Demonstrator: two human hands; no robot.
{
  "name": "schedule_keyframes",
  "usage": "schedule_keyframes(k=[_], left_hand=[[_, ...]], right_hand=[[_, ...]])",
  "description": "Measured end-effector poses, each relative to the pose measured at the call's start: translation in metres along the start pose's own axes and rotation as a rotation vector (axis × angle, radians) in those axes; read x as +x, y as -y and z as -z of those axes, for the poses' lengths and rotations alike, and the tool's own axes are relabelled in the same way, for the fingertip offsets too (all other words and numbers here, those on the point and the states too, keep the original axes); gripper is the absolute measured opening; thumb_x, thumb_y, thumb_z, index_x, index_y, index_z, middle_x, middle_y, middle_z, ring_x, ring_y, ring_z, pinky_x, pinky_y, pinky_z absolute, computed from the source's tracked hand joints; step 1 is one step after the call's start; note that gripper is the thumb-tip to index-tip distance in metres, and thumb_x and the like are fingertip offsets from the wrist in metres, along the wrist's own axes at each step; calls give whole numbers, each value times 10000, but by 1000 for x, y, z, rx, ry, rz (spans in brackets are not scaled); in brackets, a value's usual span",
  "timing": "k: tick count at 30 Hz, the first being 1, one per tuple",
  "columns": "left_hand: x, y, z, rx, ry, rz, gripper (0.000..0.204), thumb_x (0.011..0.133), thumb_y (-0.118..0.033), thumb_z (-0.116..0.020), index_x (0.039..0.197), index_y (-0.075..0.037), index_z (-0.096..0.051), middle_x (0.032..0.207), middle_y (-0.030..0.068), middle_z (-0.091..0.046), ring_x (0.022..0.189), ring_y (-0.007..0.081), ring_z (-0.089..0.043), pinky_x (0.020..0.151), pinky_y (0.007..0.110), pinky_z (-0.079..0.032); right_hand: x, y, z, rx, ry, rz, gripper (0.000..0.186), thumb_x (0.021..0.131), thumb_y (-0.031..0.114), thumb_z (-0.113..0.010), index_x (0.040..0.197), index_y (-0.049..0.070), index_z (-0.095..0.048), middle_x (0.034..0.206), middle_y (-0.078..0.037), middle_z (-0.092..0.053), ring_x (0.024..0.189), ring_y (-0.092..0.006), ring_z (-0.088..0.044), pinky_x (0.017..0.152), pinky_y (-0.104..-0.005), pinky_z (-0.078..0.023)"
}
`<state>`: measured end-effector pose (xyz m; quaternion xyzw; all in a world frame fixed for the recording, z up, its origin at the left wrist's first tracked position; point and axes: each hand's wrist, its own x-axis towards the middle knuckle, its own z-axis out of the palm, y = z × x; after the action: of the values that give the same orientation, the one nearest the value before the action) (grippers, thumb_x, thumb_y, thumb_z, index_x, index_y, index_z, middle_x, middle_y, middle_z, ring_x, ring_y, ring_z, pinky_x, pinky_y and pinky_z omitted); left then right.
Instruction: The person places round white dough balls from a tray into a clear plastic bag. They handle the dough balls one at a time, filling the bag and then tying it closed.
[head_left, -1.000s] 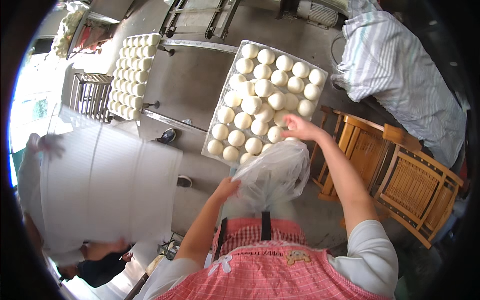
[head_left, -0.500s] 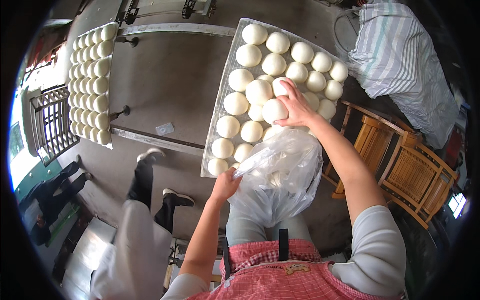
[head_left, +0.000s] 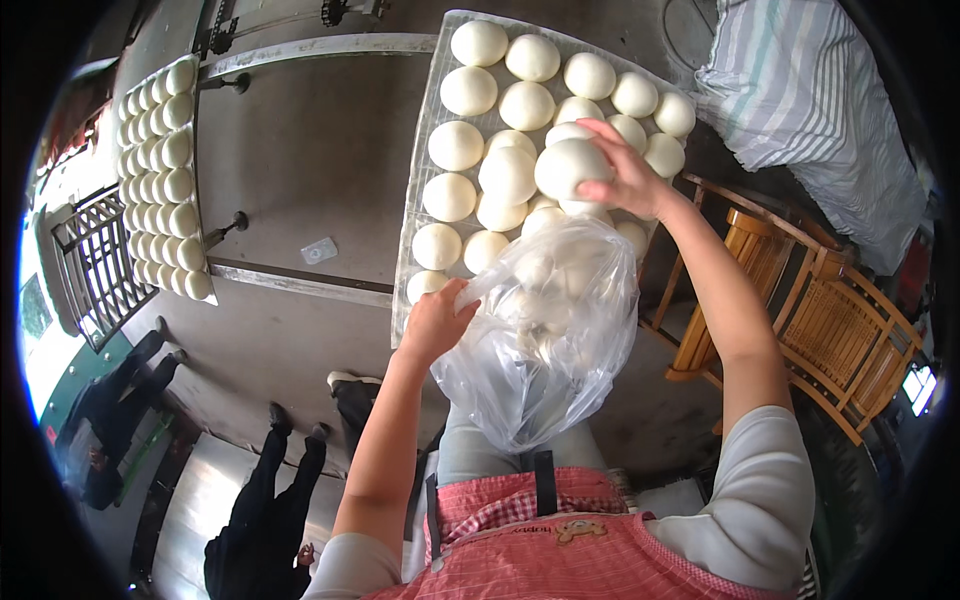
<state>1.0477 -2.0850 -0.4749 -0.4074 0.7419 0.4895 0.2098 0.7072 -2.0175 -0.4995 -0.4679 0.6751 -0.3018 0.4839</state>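
Observation:
My right hand (head_left: 635, 178) is closed around a white round steamed bun (head_left: 570, 169), held above a tray (head_left: 407, 255) of similar buns. A second bun (head_left: 567, 133) shows just behind it by my fingertips; whether I grip that one too, I cannot tell. Below, my left hand (head_left: 437, 322) pinches the rim of a clear plastic bag (head_left: 530, 375). Buns show dimly through the film. The bag hangs over the tray's near edge, in front of my red apron, and covers some of the buns there.
Another tray of buns (head_left: 175, 185) stands at far left, beyond metal rails (head_left: 300, 283). To the right are a wooden chair (head_left: 835, 335) and a striped woven sack (head_left: 800, 110). People in dark clothes (head_left: 265, 510) stand at lower left.
My right hand has come up off the tray with a bun in it. The left hand and bag have shifted slightly left. A person in light clothing at lower left has moved mostly out of sight.

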Motion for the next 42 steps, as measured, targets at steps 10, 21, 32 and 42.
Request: schedule_keyframes(k=[10,21,32,42], left_hand=[[-61,-68,29,-840,144,470,236,931,-219,-506,1052,-64,-637,558,-33,-453,481,53,-462,428,227,-341],[-134,-100,45,-693,362,435,289,894,-224,-599,1121,-45,-604,716,-80,-518,538,1,-406,440,175,-320],[-56,-65,76,-912,112,392,301,934,-293,-514,1085,-41,-581,647,-85,-414,521,10,-330,455,193,-260],[-36,-88,88,-997,230,217,371,981,-348,-399,1155,-74,-577,582,-63,-410,435,16,-300,398,176,-251]], right_hand=[[-146,-6,-134,655,740,-753,798,835,620,-474,1354,23,-369,1302,-141,-469,1128,-250,-501,829,-367,-506],[-85,39,-32,475,-463,-132,188,885,180,-596,997,29,-589,924,-89,-639,854,-150,-604,766,-299,-486],[-48,-79,-56,-79,-339,-142,564,680,512,-666,992,46,-610,1312,-130,-410,1320,-305,-267,973,-521,-331],[-112,52,-151,775,216,-582,465,870,331,-595,1211,22,-527,1278,-95,-500,1151,-154,-467,903,-304,-419]])
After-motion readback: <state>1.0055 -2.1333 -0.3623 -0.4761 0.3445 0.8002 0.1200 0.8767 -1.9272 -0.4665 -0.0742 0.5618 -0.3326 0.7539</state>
